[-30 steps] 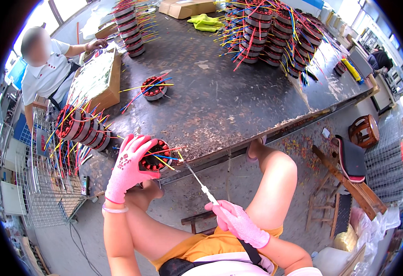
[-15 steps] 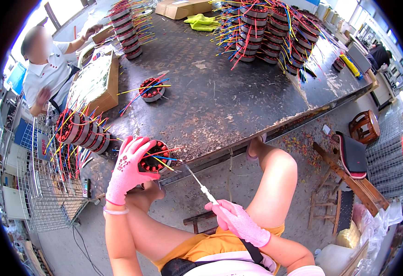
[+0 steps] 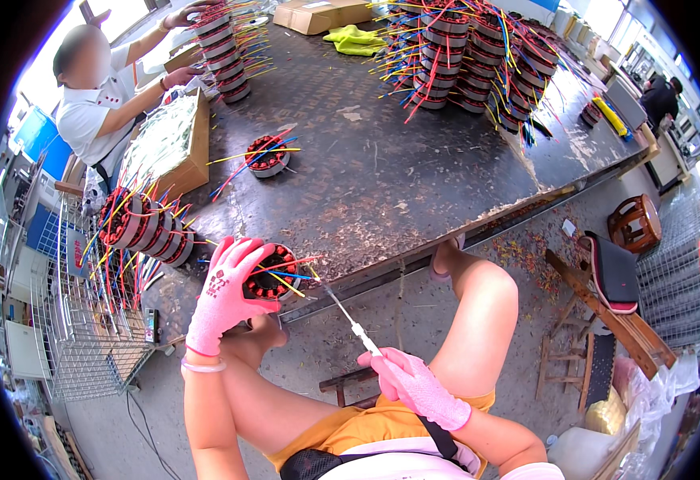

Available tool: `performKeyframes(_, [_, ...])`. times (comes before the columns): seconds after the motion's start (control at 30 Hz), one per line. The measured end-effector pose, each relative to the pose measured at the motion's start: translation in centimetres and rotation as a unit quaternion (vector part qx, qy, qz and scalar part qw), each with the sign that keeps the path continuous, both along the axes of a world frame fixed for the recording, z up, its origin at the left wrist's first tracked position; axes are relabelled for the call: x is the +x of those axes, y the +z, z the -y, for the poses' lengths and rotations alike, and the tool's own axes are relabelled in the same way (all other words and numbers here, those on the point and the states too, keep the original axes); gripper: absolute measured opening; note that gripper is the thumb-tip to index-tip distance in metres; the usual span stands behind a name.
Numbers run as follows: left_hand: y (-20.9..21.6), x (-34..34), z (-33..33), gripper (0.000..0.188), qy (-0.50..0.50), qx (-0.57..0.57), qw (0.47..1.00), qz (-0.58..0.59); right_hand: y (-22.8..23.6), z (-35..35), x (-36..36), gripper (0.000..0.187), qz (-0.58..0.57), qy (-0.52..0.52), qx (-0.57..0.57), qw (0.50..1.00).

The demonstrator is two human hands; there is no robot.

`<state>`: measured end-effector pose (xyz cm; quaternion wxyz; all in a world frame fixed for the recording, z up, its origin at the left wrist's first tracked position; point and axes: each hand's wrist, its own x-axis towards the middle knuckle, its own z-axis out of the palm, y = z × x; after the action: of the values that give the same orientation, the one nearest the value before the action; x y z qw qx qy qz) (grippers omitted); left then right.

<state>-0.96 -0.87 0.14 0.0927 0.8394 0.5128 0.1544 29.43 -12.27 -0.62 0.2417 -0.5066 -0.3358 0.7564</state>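
My left hand [image 3: 228, 290], in a pink glove, is closed around a motor stator [image 3: 284, 258] at the table's near edge. Red, blue and yellow lead wires stick out of the stator toward the right. My right hand [image 3: 414, 387], also gloved in pink, grips a slim white-handled tool [image 3: 362, 336] with a thin pale shaft. The shaft slants up toward the ends of the leads; whether its tip touches them I cannot tell. Beyond my left hand, another stator [image 3: 268, 157] lies alone on the dark table.
Stacked stators lean at the table's left edge [image 3: 146, 228]; a tall stack [image 3: 222, 52] and several more [image 3: 446, 60] stand farther back. An open cardboard box [image 3: 198, 148] sits by a co-worker [image 3: 94, 104]. A wire cage [image 3: 94, 336] is at left, a wooden stool [image 3: 634, 224] at right.
The co-worker has leaned toward the table, both arms now reaching to the tall stack and the box. My hands, the stator and the tool have barely moved.
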Motion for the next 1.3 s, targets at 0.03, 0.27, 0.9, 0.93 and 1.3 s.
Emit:
performKeyframes(0.03, [0.0,0.0,0.0,0.085,0.000,0.000,1.000,-0.001,0.1,0.0,0.0,0.029,0.002,0.002,0.001,1.000])
performKeyframes(0.27, [-0.2,-0.1,0.0,0.085,0.005,0.003,1.000,-0.007,-0.2,0.1,0.1,0.029,0.003,-0.002,0.007,1.000])
performKeyframes(0.9, [-0.3,-0.1,0.1,0.090,0.010,0.003,1.000,-0.010,-0.3,-0.1,-0.1,0.032,0.000,0.004,0.026,1.000])
performKeyframes(0.93, [-0.3,-0.1,0.2,0.090,0.011,0.002,1.000,-0.010,-0.2,-0.1,-0.1,0.032,0.004,0.005,0.025,1.000])
performKeyframes(1.3, [-0.2,-0.1,0.1,0.084,0.001,0.001,1.000,-0.005,-0.6,-0.1,-0.1,0.032,0.009,0.011,0.025,1.000])
